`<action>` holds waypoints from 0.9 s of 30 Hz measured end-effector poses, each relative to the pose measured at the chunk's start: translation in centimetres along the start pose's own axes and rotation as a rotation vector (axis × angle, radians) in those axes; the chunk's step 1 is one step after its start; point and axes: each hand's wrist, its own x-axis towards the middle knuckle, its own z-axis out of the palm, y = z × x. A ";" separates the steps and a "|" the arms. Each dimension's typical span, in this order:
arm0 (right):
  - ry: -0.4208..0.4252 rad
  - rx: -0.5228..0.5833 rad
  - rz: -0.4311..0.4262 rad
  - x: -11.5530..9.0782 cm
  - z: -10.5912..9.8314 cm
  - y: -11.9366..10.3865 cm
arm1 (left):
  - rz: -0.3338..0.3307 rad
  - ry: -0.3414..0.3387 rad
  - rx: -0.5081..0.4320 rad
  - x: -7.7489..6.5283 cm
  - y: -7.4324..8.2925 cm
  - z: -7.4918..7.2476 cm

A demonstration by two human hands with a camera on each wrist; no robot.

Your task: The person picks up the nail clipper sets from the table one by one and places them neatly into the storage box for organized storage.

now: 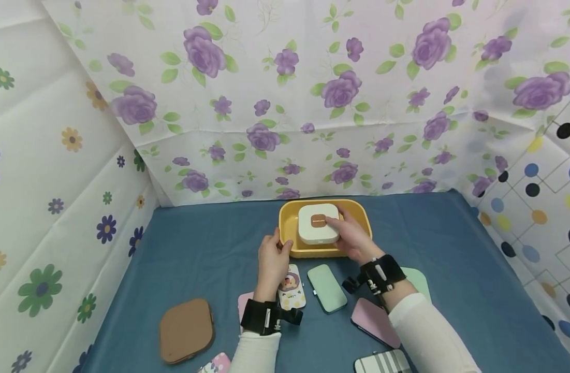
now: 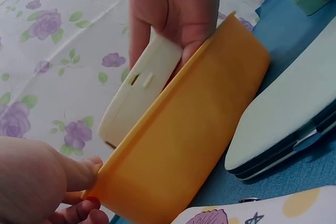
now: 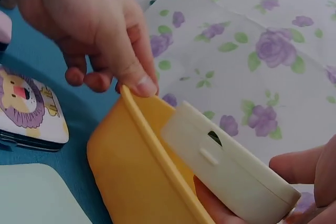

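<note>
**White case [image 1: 319,233] held at the mouth of a yellow tray [image 1: 315,254]**

Head view: the right hand [image 1: 354,233] grips the case within the tray's outline, and the left hand [image 1: 274,256] holds the tray's near left corner. On the blue cloth [image 1: 210,248] nearer the person lie a lion-printed case [image 1: 291,295], a mint case [image 1: 327,288] and a brown case [image 1: 187,330].

Left wrist view: left thumb and fingers pinch the rim; the white case sits partly behind it.

Right wrist view: right thumb and fingers clasp the tilted white case from opposite sides; whether it touches the tray's floor, I cannot tell.
</note>
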 end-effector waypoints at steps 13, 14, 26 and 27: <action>0.005 -0.242 -0.043 1.8 1.6 0.9 | 0.001 -0.016 0.011 0.1 0.0 0.0; 0.006 -0.253 -0.050 1.9 1.7 1.0 | 0.004 -0.017 0.016 0.1 0.0 -0.1; 0.067 -0.380 -0.156 2.6 3.2 2.6 | 0.054 -0.010 0.018 0.0 -0.1 -0.3; 0.067 -0.367 -0.159 2.5 3.4 2.7 | 0.058 -0.010 0.019 0.0 -0.1 -0.3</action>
